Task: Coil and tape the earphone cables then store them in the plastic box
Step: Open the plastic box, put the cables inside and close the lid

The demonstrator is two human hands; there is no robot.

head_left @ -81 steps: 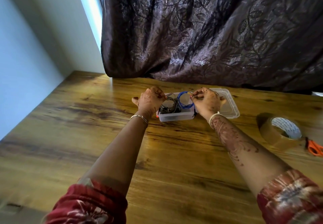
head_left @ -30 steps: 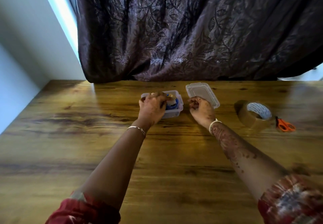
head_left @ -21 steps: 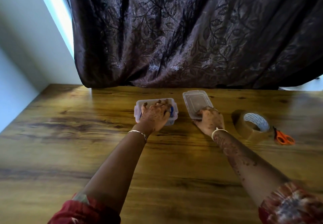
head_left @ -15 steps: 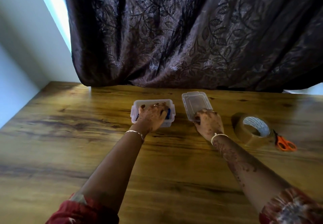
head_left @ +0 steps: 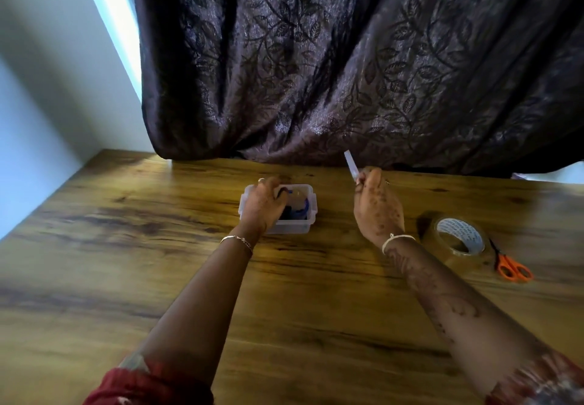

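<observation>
A small clear plastic box (head_left: 297, 226) stands on the wooden table (head_left: 284, 294) at centre. Inside it lie coiled earphone cables (head_left: 297, 211), one blue and one black. My left hand (head_left: 262, 205) lies over the left part of the box, fingers bent onto its far rim. My right hand (head_left: 376, 205) is raised to the right of the box and grips the clear lid (head_left: 351, 166), which I see edge-on, tilted upward above the table.
A roll of brown packing tape (head_left: 458, 240) lies right of my right wrist, and orange-handled scissors (head_left: 510, 265) lie beyond it. A dark patterned curtain (head_left: 347, 72) hangs along the table's far edge. A pale wall is at the left.
My right hand has picked the lid up off the table and tipped it on edge. My left hand has stayed on the box.
</observation>
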